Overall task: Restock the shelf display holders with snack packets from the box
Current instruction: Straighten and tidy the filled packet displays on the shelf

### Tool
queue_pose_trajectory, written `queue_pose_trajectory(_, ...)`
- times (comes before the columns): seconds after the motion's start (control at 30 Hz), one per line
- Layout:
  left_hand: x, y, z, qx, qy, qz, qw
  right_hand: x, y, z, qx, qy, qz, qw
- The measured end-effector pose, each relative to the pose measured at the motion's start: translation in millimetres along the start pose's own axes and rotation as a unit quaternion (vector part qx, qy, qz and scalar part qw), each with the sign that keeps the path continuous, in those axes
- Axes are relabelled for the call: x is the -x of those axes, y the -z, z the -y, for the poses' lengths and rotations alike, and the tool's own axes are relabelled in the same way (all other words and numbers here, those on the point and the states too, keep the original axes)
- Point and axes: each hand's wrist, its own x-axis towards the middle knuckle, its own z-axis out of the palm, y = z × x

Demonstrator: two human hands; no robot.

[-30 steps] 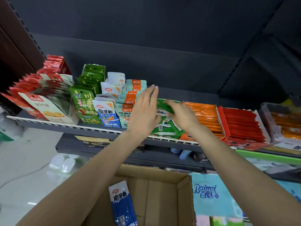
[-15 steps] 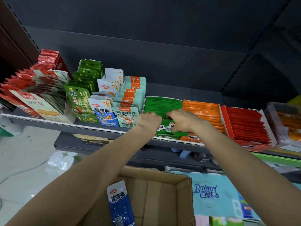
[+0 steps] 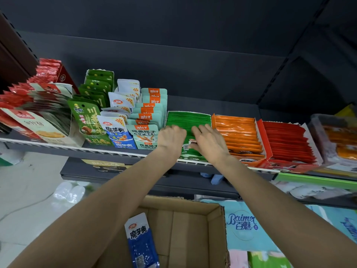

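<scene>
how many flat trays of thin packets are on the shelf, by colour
green tray: 1
orange tray: 1
red tray: 1
total: 3

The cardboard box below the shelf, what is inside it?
Inside the cardboard box lies one blue snack packet, leaning on the left wall. The visible floor shows bare cardboard; the person's arm covers the left corner.

Both hands are dropping from raised to low on the green packets [image 3: 188, 120]: the left hand [image 3: 171, 137] is curling knuckles-up at their front, and the right hand [image 3: 207, 139] is flattening over them, the lifted green packet now down in the row.
</scene>
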Motion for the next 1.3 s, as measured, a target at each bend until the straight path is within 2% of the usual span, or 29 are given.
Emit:
queue_pose_trajectory(0.1,-2,-1,3,0.012,-0.034,0.036,0.999,1,-5,4,0.020,-0.006,0.040,0.999)
queue_pose_trajectory(0.2,5,-8,3,0.012,-0.051,0.032,0.998,-2,5,0,-0.010,-0.004,0.091,0.996)
queue_pose_trajectory(0.33,22,-13,-1,0.061,-0.053,-0.010,0.997,6,11,1,-0.042,-0.015,0.051,0.998)
queue_pose_trajectory(0.37,28,-15,0,0.068,-0.061,-0.033,0.995,12,12,4,-0.061,-0.025,0.030,0.997)
queue_pose_trajectory(0.43,41,-23,4,0.070,-0.087,-0.146,0.983,29,14,13,-0.115,-0.060,-0.011,0.991)
queue_pose_trajectory(0.53,63,-43,13,0.086,-0.135,-0.290,0.944,58,17,30,-0.250,-0.144,-0.051,0.956)
queue_pose_trajectory(0.6,84,-58,17,0.126,-0.166,-0.318,0.925,76,17,46,-0.314,-0.158,-0.053,0.935)
queue_pose_trajectory(0.7,122,-79,28,0.202,-0.177,-0.290,0.919,105,9,80,-0.359,-0.144,-0.024,0.922)
queue_pose_trajectory(0.77,149,-97,36,0.246,-0.168,-0.244,0.923,122,-5,105,-0.363,-0.130,0.005,0.923)
queue_pose_trajectory(0.83,175,-118,40,0.291,-0.130,-0.141,0.937,137,-25,129,-0.364,-0.133,0.056,0.920)
queue_pose_trajectory(0.9,191,-143,40,0.351,-0.040,-0.007,0.935,147,-50,146,-0.376,-0.157,0.121,0.905)
queue_pose_trajectory(0.97,205,-166,38,0.417,0.075,0.128,0.897,155,-78,168,-0.382,-0.195,0.190,0.883)
queue_pose_trajectory(1.03,216,-180,34,0.493,0.180,0.203,0.827,160,-105,185,-0.390,-0.241,0.248,0.853)
queue_pose_trajectory(1.13,225,-194,30,0.608,0.268,0.242,0.707,160,-134,206,-0.411,-0.313,0.278,0.810)
queue_pose_trajectory(1.23,224,-202,28,0.643,0.287,0.256,0.663,155,-149,213,-0.434,-0.359,0.270,0.781)
queue_pose_trajectory(1.3,224,-203,29,0.673,0.312,0.257,0.620,156,-152,216,-0.474,-0.356,0.271,0.758)
